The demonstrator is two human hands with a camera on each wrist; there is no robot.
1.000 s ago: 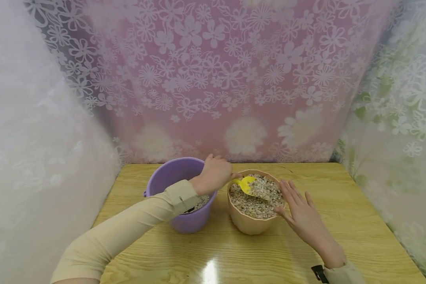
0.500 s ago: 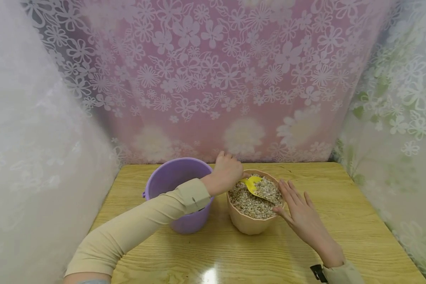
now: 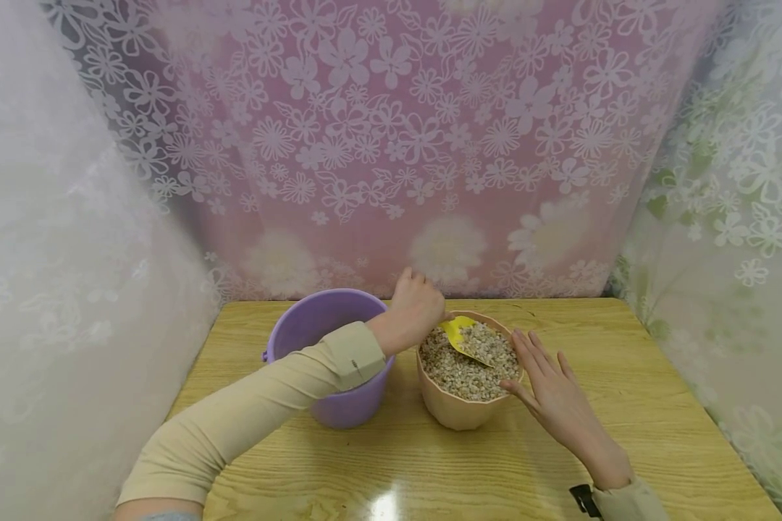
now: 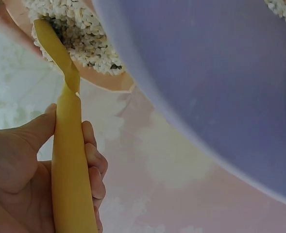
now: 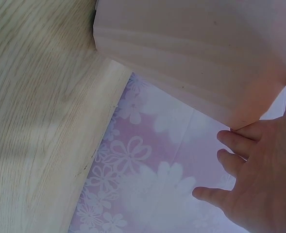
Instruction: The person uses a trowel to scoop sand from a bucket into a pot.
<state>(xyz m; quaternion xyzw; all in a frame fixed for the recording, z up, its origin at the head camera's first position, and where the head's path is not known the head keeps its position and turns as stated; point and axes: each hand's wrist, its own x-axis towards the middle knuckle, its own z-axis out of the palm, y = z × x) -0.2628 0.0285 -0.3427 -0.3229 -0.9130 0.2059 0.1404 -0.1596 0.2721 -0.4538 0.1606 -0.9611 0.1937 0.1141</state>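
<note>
My left hand [image 3: 415, 311] grips the handle of a yellow scoop [image 3: 455, 331], fingers wrapped round it in the left wrist view, where the scoop [image 4: 70, 145] runs up to the pale grit. The scoop's blade rests on the gravel-like grit [image 3: 463, 380] that fills a peach, faceted flowerpot [image 3: 459, 416] almost to its rim. My right hand [image 3: 560, 401] lies against the pot's right side, thumb and fingers spread at the rim. In the right wrist view the right hand's fingers [image 5: 237, 145] are mostly straight beside the pot wall [image 5: 191, 53].
A purple bucket [image 3: 348, 412] stands just left of the pot, partly covered by my left forearm. Some grit shows inside it in the left wrist view. Both stand on a wooden table [image 3: 495, 470], with floral curtains [image 3: 391, 181] behind and at the sides.
My left hand has moved right from over the bucket's rim toward the pot, and the scoop has shifted and tilted over the grit. My right hand has stayed at the pot.
</note>
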